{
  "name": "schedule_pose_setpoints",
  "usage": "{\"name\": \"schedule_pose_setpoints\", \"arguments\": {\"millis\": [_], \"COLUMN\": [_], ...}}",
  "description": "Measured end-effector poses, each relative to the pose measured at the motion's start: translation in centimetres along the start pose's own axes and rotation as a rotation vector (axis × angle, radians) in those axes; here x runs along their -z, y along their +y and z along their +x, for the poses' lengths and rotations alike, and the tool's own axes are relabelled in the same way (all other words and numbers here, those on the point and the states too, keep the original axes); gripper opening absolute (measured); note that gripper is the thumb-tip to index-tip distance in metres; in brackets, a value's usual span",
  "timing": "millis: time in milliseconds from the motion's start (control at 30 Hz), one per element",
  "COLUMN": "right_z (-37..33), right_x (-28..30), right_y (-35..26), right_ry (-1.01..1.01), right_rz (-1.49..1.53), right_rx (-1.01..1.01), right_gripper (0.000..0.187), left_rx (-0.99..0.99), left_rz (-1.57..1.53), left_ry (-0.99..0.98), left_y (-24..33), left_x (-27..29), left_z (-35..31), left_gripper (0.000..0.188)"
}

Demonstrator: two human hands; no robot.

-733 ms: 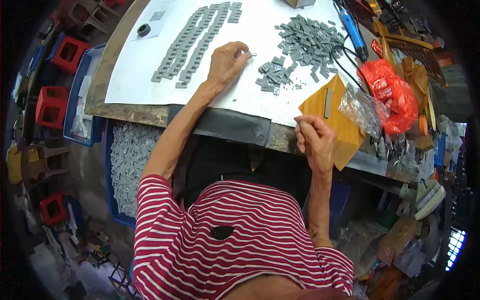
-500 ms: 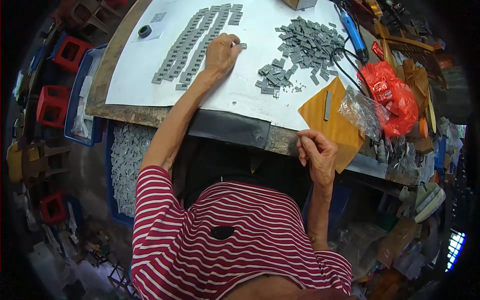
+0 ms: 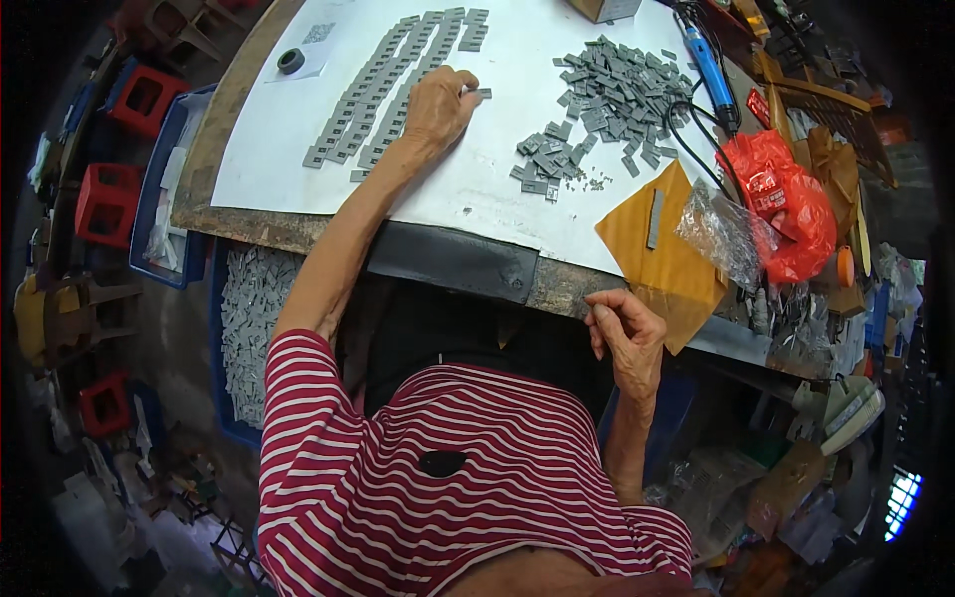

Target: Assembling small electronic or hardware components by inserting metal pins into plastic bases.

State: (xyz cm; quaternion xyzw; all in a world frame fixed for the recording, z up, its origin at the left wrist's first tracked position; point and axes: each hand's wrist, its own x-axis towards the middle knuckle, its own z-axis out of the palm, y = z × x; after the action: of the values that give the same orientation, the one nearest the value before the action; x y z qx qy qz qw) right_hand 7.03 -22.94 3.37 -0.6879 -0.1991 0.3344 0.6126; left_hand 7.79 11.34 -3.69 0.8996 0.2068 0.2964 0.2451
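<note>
My left hand rests over the white sheet on the bench. Its thumb and fingers are closed at one end of a small grey rectangular plate. Beside that hand, similar grey plates lie in long, slanting, overlapping rows, each with a dark square mark. At the bench's front edge, my right hand is held with thumb and forefinger pinched together; whatever is between them is too small to make out. A loose heap of grey plates lies to the right, with tiny bits scattered near it.
A brown paper envelope with a grey strip overhangs the front edge. Right of it lie clear plastic, a red bag and a blue corded tool. A black ring sits far left; a blue bin stands below.
My right hand has moved down, nearer to me, still pinched. My left hand stays at the same small plate beside the rows. The whole view has shifted slightly.
</note>
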Motion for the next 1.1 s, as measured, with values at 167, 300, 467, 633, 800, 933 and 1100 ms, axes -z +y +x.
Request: {"name": "schedule_pose_setpoints", "arguments": {"millis": [167, 300, 467, 633, 800, 933, 1100], "right_z": [-0.1, -0.2, -0.5, -0.8, -0.9, -0.8, -0.6], "right_x": [0.1, 0.1, 0.0, 0.1, 0.0, -0.1, -0.2], "right_y": [-0.1, 0.2, 0.2, 0.7, 1.1, 1.2, 1.1], "right_ry": [0.008, 0.012, 0.001, 0.013, 0.022, 0.022, 0.010], "right_rz": [-0.023, -0.032, -0.019, -0.005, -0.018, -0.065, -0.081], "right_rx": [0.010, 0.023, 0.027, 0.013, 0.002, -0.026, -0.060], "right_gripper": [0.012, 0.012, 0.012, 0.012, 0.012, 0.012, 0.012], "left_rx": [-0.011, -0.021, -0.142, -0.111, -0.142, -0.094, -0.107], "left_rz": [-0.017, 0.022, 0.108, 0.272, 0.289, 0.355, 0.368], "left_ry": [0.004, -0.026, 0.101, 0.150, 0.164, 0.142, 0.147], "left_y": [0.0, 0.1, -1.0, -1.6, -3.2, -2.5, -2.9], "left_x": [-0.1, -0.3, -0.7, -1.2, -1.6, -1.6, -1.3], "left_z": [0.2, 0.8, 1.9, 3.5, 4.8, 5.3, 5.5], "left_gripper": [0.017, 0.013, 0.009, 0.008, 0.008, 0.009, 0.009]}}
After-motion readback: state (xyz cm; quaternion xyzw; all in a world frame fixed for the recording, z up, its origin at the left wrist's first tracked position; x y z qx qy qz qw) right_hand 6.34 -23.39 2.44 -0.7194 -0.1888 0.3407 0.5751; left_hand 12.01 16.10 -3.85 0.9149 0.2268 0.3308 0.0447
